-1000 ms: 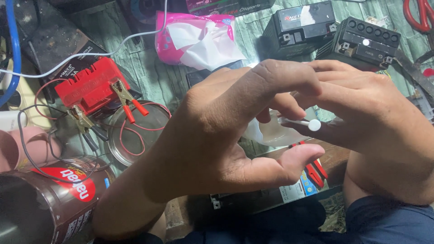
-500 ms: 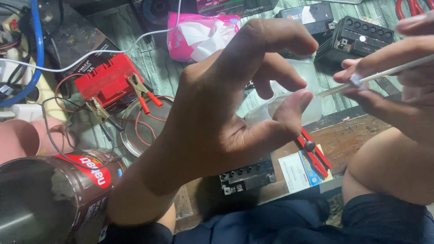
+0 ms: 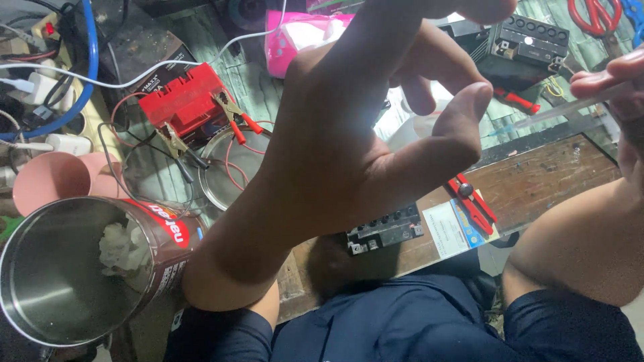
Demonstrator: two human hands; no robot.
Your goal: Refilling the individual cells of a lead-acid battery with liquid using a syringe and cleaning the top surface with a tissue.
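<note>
Metal tin [image 3: 60, 281], open-topped with white wadding inside, sits far left beside a pink cup [image 3: 47, 181]. Behind them a red battery [image 3: 184, 100] carries clamp leads. Left hand [image 3: 362, 141] is raised mid-frame, fingers curled into an open C, gripping nothing. Right hand [image 3: 614, 84], at the right edge, pinches a thin clear pipette [image 3: 557, 112] angled down toward a translucent container [image 3: 416, 127].

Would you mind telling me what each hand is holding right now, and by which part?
The right hand pinches a thin clear dropper-like tube at its upper end. The left hand is raised with fingers curled, holding nothing visible.
</note>
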